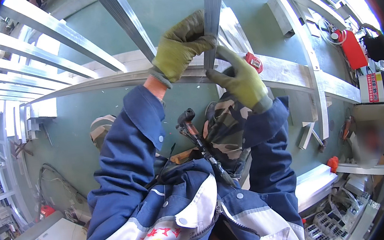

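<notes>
The upright metal bar is clasped in the closed grip of the left hand, its long axis running upward, while the right hand is pinched just below, where it meets the horizontal rail.

1 head-worn fisheye view, looking steeply down, close over the person's chest; blue sleeves enter from lower edge, gloved hands at upper centre, green floor far below, rim edges bend.
</notes>
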Demonstrator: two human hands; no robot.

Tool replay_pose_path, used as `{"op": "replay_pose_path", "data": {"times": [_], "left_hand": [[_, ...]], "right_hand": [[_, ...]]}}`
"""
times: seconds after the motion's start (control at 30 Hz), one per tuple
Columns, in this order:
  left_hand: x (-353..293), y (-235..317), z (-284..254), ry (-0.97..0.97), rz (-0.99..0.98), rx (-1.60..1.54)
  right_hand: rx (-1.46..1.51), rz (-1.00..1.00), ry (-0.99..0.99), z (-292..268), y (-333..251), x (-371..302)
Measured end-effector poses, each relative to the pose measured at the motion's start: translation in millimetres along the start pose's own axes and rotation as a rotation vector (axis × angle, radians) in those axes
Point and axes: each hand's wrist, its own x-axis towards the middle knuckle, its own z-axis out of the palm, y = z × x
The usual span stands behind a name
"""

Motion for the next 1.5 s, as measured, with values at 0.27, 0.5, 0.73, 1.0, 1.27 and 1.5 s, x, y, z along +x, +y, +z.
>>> {"op": "replay_pose_path", "data": {"times": [0.27,0.5,0.73,1.0,1.27,1.5], "left_hand": [[-44,17,-22,-0.043,-0.128,0.027],[-38,23,-30,-0.113,-0.263,0.163],[-10,22,-28,-0.116,-0.149,0.294],[7,-2,-28,-0.077,-0.047,0.469],[6,-16,-35,-0.036,-0.097,0.487],[12,-32,-42,-0.063,-0.048,0.488]], "right_hand": [[-0.035,-0.202,-0.051,31,12,16],[-0.152,-0.24,-0.116,36,20,23],[-0.02,-0.211,-0.116,23,19,43],[-0.187,-0.227,-0.115,9,36,73],[-0.164,-0.244,-0.127,20,56,84],[-0.171,-0.277,-0.092,23,70,89]]}}
